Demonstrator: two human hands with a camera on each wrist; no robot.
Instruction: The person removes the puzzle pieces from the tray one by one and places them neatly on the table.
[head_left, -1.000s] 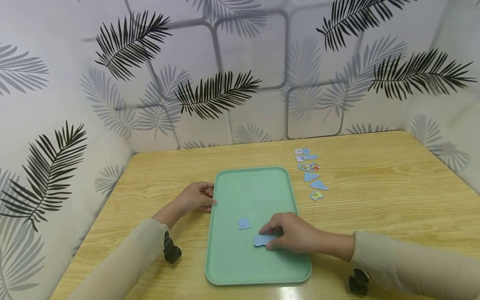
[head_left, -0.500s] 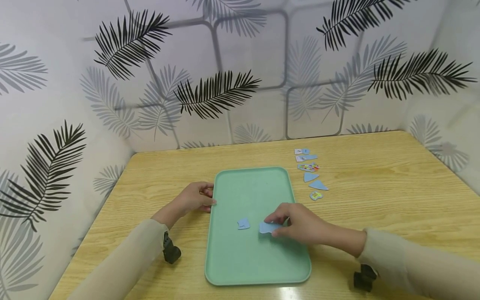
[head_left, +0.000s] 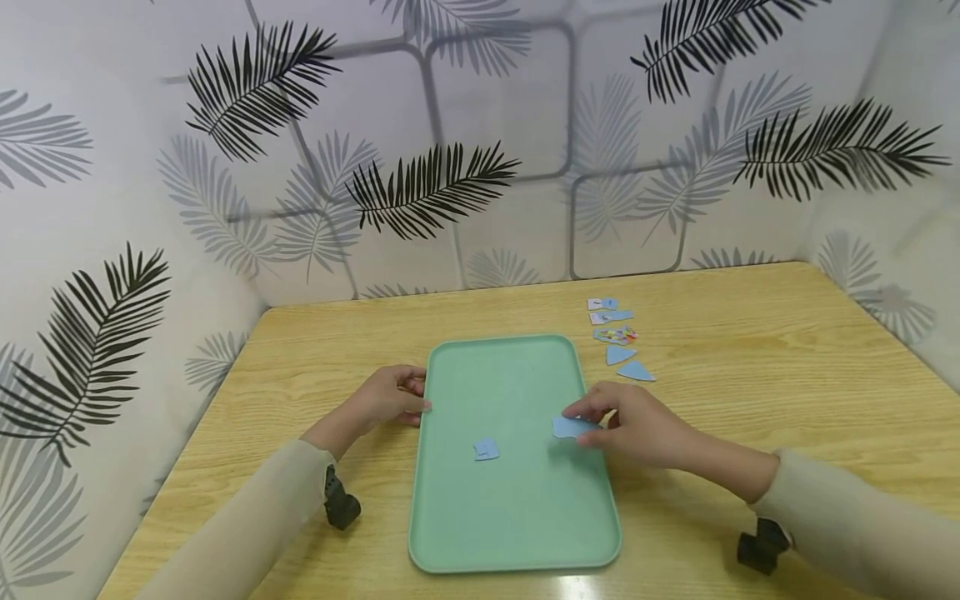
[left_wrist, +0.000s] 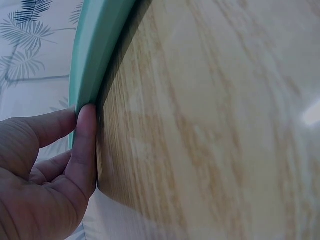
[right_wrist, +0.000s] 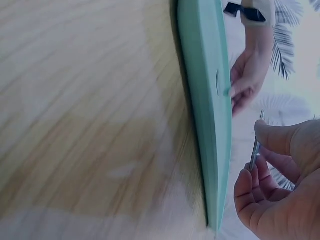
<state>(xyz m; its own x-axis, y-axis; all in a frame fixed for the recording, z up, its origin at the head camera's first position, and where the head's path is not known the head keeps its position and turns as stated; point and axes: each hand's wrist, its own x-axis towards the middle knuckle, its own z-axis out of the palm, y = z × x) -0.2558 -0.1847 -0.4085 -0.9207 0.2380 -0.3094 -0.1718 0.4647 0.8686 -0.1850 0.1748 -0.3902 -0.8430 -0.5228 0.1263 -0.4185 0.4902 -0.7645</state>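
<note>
In the head view, my right hand (head_left: 637,425) pinches a flat light-blue puzzle piece (head_left: 567,427) between thumb and fingers, above the right part of the green tray (head_left: 517,525). The right wrist view shows this piece (right_wrist: 255,150) edge-on, raised over the tray. A smaller blue puzzle piece (head_left: 486,449) lies on the tray, left of the held one. At the tray's left side, my left hand (head_left: 386,396) holds the rim. Its thumb and a finger pinch the tray edge (left_wrist: 95,60) in the left wrist view.
On the wooden table (head_left: 787,367), right of the tray, lies a column of flat pieces: two blue triangular ones (head_left: 636,371), a multicoloured one (head_left: 615,335) and blue-and-white ones (head_left: 611,317) further back. A leaf-patterned wall (head_left: 480,108) borders the table's back.
My right hand has lifted the blue puzzle piece off the tray and carried it right and away from me, now covering the small yellow-green piece. My left hand stays on the rim.
</note>
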